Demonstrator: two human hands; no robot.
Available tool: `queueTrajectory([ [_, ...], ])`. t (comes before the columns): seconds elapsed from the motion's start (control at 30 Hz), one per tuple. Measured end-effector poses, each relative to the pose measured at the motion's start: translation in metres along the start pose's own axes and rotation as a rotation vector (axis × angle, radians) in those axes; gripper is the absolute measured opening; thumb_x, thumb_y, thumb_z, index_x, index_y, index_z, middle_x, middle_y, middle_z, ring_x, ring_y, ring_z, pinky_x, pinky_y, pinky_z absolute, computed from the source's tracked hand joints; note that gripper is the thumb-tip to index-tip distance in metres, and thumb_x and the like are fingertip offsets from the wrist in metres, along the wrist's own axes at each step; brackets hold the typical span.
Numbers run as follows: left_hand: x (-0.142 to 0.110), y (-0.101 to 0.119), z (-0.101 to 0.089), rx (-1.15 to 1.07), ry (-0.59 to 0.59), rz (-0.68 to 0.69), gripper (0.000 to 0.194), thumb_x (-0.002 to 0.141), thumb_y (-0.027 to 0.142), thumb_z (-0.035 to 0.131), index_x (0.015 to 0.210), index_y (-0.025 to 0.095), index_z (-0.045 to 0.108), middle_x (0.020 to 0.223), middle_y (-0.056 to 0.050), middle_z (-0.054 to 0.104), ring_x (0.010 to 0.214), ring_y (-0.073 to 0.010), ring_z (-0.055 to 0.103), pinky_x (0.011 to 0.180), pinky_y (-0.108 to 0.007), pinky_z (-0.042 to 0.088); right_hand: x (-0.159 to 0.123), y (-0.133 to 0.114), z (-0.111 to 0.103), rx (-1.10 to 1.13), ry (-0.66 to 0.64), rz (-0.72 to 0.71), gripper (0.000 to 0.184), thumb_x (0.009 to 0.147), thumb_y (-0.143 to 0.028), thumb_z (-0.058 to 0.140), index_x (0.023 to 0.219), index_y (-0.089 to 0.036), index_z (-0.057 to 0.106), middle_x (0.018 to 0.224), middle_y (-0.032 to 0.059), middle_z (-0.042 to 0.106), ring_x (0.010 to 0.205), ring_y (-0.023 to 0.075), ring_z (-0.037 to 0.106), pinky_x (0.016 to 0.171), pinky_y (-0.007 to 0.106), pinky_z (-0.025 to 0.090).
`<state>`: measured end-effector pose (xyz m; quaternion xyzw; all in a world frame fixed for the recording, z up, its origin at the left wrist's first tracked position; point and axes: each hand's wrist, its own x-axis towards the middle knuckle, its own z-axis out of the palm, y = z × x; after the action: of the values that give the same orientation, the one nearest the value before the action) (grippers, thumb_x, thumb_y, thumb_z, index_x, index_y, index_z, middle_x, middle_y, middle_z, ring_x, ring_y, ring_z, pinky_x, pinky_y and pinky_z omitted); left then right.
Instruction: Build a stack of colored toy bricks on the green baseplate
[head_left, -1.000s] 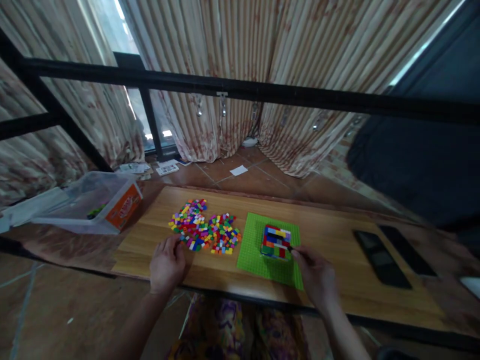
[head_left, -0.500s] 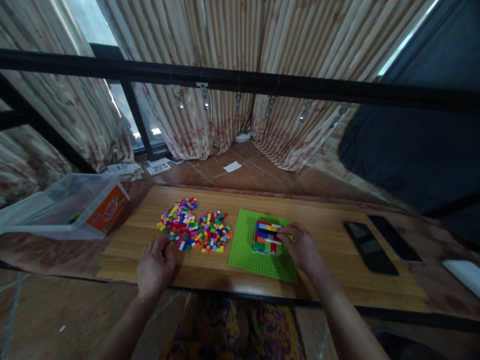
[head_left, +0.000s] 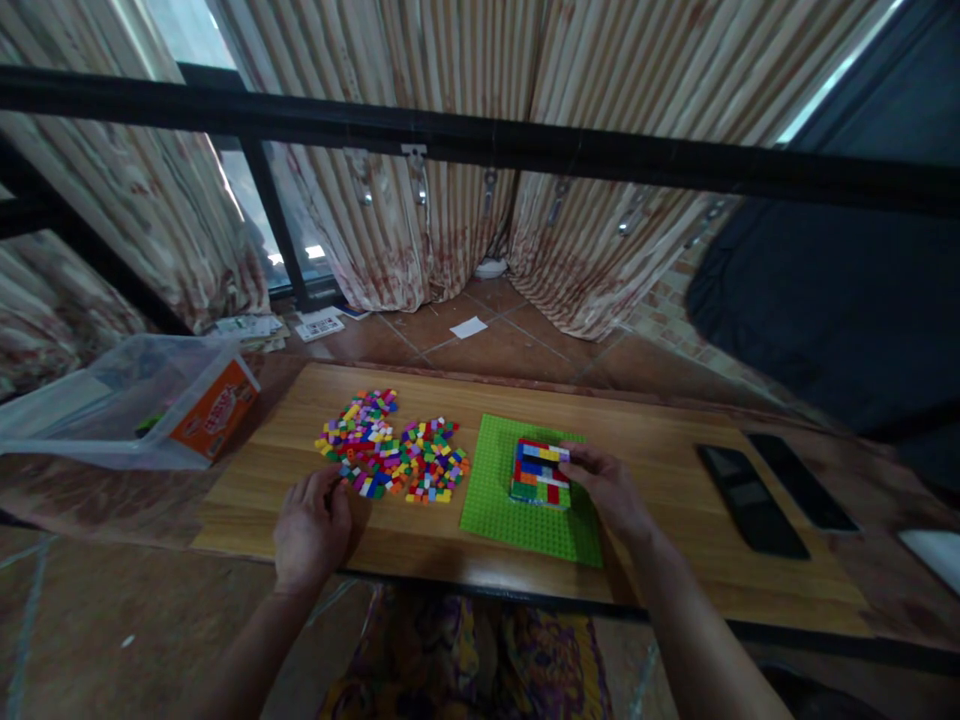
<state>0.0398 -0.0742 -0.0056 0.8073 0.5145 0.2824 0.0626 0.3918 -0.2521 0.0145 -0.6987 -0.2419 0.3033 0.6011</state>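
A green baseplate (head_left: 505, 500) lies on the wooden table (head_left: 667, 470). On it stands a multicoloured block of stacked bricks (head_left: 539, 472). My right hand (head_left: 611, 490) rests at the block's right side, fingertips touching its upper right corner. A heap of small loose bricks (head_left: 394, 458) in many colours lies to the left of the plate. My left hand (head_left: 310, 527) rests on the table at the heap's near edge, fingers curled, touching the nearest bricks; I cannot tell whether it holds one.
A clear plastic tub (head_left: 142, 402) with an orange label sits at the table's left end. Two dark phones (head_left: 751, 486) lie at the right. A black bar (head_left: 480, 140) crosses in front of curtains; papers lie on the tiled floor.
My right hand has moved from the block's near right corner up to its far right corner. The left hand stays by the heap. The view has shifted slightly.
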Motion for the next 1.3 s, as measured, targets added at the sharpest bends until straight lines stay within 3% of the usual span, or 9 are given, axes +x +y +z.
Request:
queueTrajectory([
  [0.5,0.001,-0.001,0.000,-0.003,0.007,0.031,0.026,0.089,0.029,0.042,0.104,0.018,0.060,0.096,-0.010,0.067,0.096,-0.0267,0.061,0.084,-0.038,0.047,0.000,-0.004,0.001,0.052,-0.014,-0.001,0.052,0.046,-0.050,0.088,0.089,-0.022,0.075,0.086,0.0031,0.076,0.078,0.0202,0.069,0.081,0.039,0.054],
  [0.67,0.000,-0.001,0.000,0.001,0.010,0.029,0.028,0.090,0.029,0.041,0.108,0.019,0.060,0.099,-0.010,0.068,0.098,-0.0269,0.061,0.083,-0.038,0.048,-0.015,-0.003,-0.013,0.210,0.199,-0.069,0.048,0.058,-0.047,0.084,0.098,-0.023,0.074,0.096,0.0043,0.075,0.084,0.0171,0.068,0.072,0.029,0.053],
  [0.77,0.000,-0.002,0.001,-0.014,0.012,0.033,0.028,0.091,0.029,0.041,0.108,0.019,0.060,0.098,-0.010,0.068,0.098,-0.0267,0.062,0.084,-0.038,0.048,-0.029,0.000,-0.022,0.208,0.348,-0.072,0.042,0.059,-0.047,0.082,0.090,-0.020,0.075,0.091,0.0061,0.075,0.080,0.0170,0.068,0.065,0.026,0.051],
  [0.87,0.000,-0.001,0.001,-0.019,0.013,0.027,0.027,0.091,0.028,0.042,0.108,0.018,0.061,0.096,-0.010,0.068,0.098,-0.0267,0.061,0.085,-0.038,0.048,-0.048,-0.003,-0.019,0.153,0.417,-0.083,0.038,0.063,-0.049,0.079,0.084,-0.018,0.074,0.085,0.0066,0.074,0.075,0.0161,0.067,0.064,0.026,0.050],
  [1.0,-0.002,0.001,0.001,-0.019,0.026,0.017,0.025,0.090,0.027,0.044,0.107,0.019,0.061,0.098,-0.009,0.068,0.097,-0.0258,0.061,0.085,-0.037,0.048,-0.076,-0.016,0.014,0.020,0.419,-0.121,0.033,0.066,-0.048,0.077,0.080,-0.018,0.074,0.081,0.0058,0.074,0.076,0.0183,0.067,0.071,0.030,0.051],
  [1.07,-0.004,0.003,0.001,-0.023,0.026,0.014,0.024,0.090,0.026,0.045,0.108,0.020,0.061,0.099,-0.009,0.068,0.096,-0.0249,0.062,0.085,-0.036,0.048,-0.088,-0.023,0.042,-0.078,0.296,-0.139,0.029,0.070,-0.046,0.074,0.083,-0.020,0.075,0.086,0.0062,0.075,0.083,0.0206,0.068,0.077,0.033,0.051],
  [1.2,-0.006,0.004,0.002,-0.034,0.026,0.001,0.023,0.089,0.023,0.048,0.108,0.021,0.060,0.097,-0.007,0.068,0.095,-0.0239,0.062,0.085,-0.035,0.048,-0.104,-0.026,0.102,-0.307,-0.132,-0.265,0.023,0.085,-0.040,0.061,0.094,-0.024,0.074,0.094,0.0045,0.073,0.086,0.0196,0.066,0.079,0.033,0.050],
  [1.3,-0.008,0.005,0.002,-0.046,0.025,-0.013,0.023,0.089,0.022,0.049,0.109,0.021,0.060,0.097,-0.007,0.068,0.096,-0.0241,0.062,0.086,-0.036,0.048,-0.102,-0.021,0.135,-0.463,-0.253,-0.365,0.021,0.089,-0.030,0.053,0.094,-0.024,0.072,0.094,0.0041,0.071,0.086,0.0187,0.065,0.080,0.032,0.048],
])
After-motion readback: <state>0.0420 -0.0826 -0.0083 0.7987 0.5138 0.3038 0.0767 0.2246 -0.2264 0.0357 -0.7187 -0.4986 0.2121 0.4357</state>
